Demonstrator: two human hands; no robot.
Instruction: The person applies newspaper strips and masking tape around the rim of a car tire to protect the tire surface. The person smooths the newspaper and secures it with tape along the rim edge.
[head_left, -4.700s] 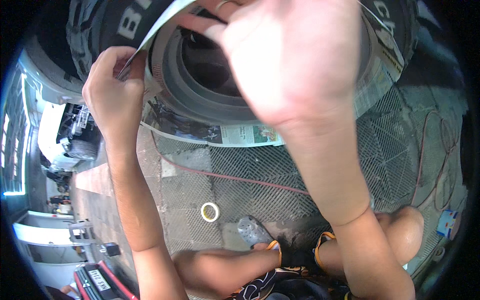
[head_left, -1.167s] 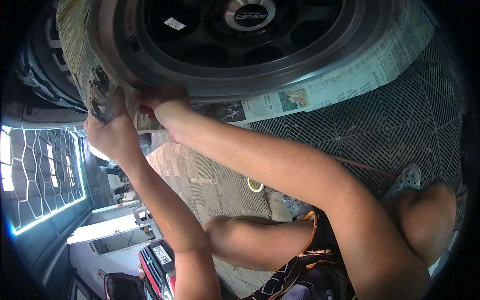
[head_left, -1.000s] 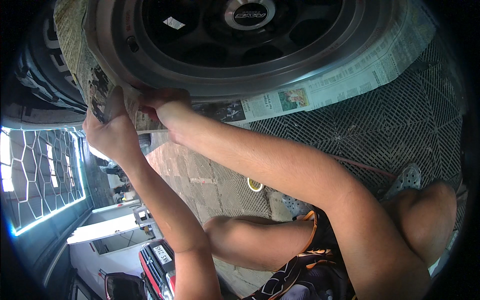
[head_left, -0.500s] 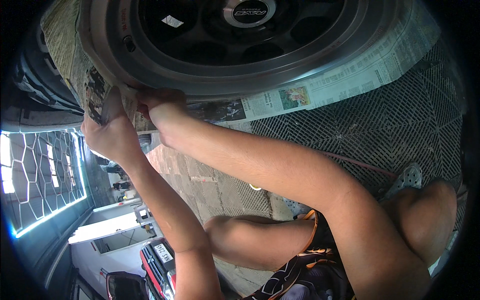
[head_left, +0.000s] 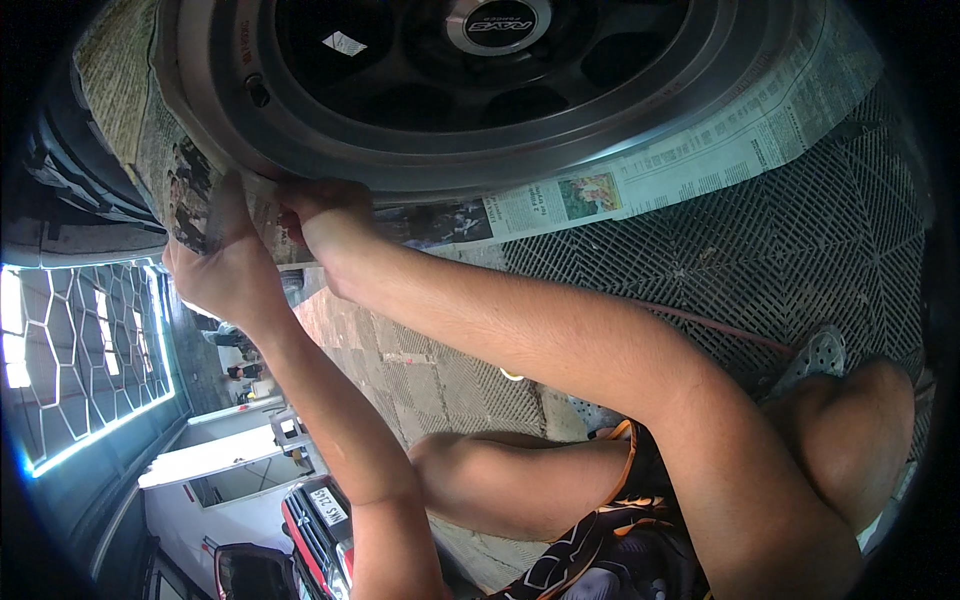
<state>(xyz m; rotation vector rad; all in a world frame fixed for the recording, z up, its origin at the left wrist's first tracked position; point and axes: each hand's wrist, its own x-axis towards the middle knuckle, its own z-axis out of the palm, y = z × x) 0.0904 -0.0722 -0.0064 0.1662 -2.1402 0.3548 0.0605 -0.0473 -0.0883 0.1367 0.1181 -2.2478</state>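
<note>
A grey wheel rim (head_left: 400, 160) with dark spokes and a round centre cap (head_left: 497, 25) fills the top of the view. Sheets of newspaper (head_left: 690, 185) run along its lower and left edge. At the lower left of the rim, my left hand (head_left: 225, 270) grips the newspaper, thumb laid over the printed side; its other fingers are mostly hidden. Just right of it, my right hand (head_left: 335, 215) is closed with bent fingers on the newspaper against the rim's edge. Its fingertips are partly out of sight.
Dark tyre tread (head_left: 85, 185) shows left of the paper. Below lies a grey ribbed floor mat (head_left: 690, 260) with a thin reddish hose (head_left: 710, 325) across it. My bent legs and a perforated clog (head_left: 815, 355) are close by. A red and black vehicle (head_left: 320, 530) stands at lower left.
Both hands stay at nearly the same spot on the newspaper. The paper at the left has shifted slightly outward, and my right wrist has dropped a little.
</note>
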